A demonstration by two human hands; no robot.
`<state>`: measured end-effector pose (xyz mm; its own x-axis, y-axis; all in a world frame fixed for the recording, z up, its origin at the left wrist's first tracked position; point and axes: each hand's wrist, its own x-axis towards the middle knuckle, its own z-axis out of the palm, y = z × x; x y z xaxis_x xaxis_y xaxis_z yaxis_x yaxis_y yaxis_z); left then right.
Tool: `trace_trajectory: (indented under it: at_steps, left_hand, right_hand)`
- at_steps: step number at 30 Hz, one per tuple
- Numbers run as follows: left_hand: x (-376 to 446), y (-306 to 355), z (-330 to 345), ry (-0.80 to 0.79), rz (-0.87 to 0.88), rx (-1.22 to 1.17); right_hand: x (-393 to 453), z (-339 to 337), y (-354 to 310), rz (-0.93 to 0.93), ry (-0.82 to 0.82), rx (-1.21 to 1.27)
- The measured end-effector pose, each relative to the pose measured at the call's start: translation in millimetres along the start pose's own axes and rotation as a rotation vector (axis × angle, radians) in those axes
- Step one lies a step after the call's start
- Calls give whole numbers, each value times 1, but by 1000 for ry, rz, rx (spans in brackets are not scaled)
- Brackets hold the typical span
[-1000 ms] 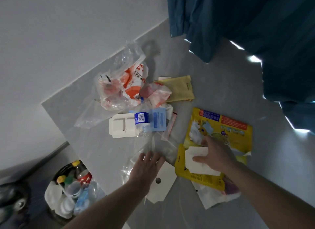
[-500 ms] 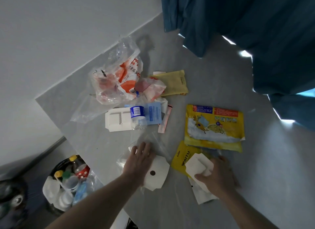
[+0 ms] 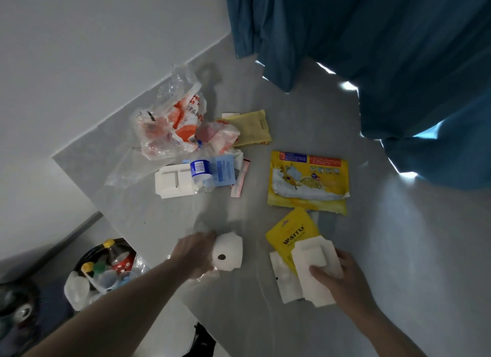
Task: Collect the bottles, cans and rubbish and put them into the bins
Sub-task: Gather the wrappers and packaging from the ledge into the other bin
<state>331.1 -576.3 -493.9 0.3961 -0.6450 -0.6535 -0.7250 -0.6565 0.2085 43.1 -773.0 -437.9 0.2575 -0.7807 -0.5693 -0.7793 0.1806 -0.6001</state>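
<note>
Rubbish lies spread over a grey table (image 3: 372,237). My left hand (image 3: 195,253) grips a white card piece with a round hole (image 3: 229,255), together with clear plastic film, near the table's front edge. My right hand (image 3: 342,274) holds a white paper tray (image 3: 314,258) over a small yellow WAITU packet (image 3: 291,230). A large yellow bag (image 3: 308,182) lies just beyond. Farther back are a small clear bottle with a blue label (image 3: 201,174), a white cardboard insert (image 3: 172,181), an orange-and-clear plastic bag (image 3: 170,125) and a pale yellow pouch (image 3: 252,128).
A round bin (image 3: 106,269) holding bottles and plastic cups stands on the floor left of the table. A dark bin (image 3: 16,309) with a can sits at the far left. A blue curtain (image 3: 372,51) hangs over the table's back right. A white wall runs along the left.
My left hand closed on the holed white card and lifted it with the film. My right hand drew the white tray nearer, off the yellow packets.
</note>
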Motion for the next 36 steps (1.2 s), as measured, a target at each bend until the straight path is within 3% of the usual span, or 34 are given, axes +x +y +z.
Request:
trace_trajectory:
  at_steps: [7, 15, 22, 28, 36]
  left_hand:
    - [-81, 32, -35, 95, -178, -532]
    - [-248, 100, -70, 213, -270, -832]
    - [-377, 156, -42, 408, -358, -977]
    - [-456, 160, -11, 503, -400, -1159]
    - [-516, 109, 12, 607, -488, -1359]
  right_hand:
    - [-77, -44, 8, 123, 58, 322]
    - [-209, -102, 2, 149, -95, 448]
    - [-292, -146, 26, 91, -189, 454]
    - [-336, -151, 27, 30, -259, 432]
    - [-377, -113, 4, -68, -325, 317]
